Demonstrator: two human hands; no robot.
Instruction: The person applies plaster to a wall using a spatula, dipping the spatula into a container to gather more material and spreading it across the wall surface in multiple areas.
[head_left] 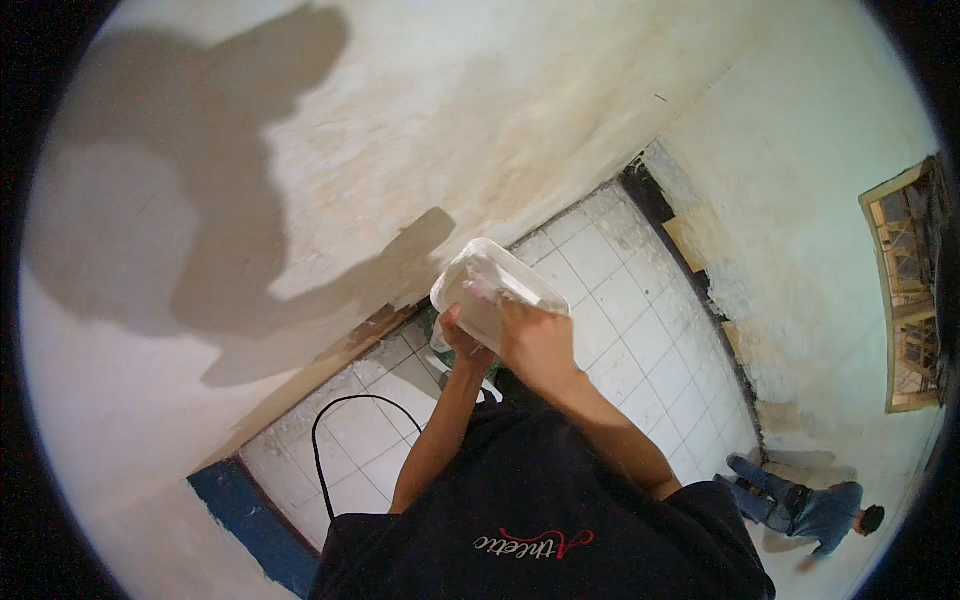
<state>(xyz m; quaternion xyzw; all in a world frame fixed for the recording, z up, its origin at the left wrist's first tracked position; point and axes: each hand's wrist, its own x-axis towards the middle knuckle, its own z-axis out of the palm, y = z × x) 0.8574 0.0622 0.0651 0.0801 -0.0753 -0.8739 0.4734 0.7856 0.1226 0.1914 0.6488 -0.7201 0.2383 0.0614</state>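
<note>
One black cable [316, 440] looped at left. Our left hand [462, 338] was clamped on one white container [530, 283] in front of us. Our right hand [537, 340] reached in, fingers hidden, so we couldn't tell its grip. White-and-red lettering [535, 543] crossed our dark shirt [540, 480]. Far right: one other person [800, 508], one window [893, 290], partly lost in shadow.

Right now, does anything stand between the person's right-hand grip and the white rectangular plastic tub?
Nothing visible: the right-hand grip is at the near side of the white rectangular plastic tub; blur hides what, if anything, it holds.
</note>
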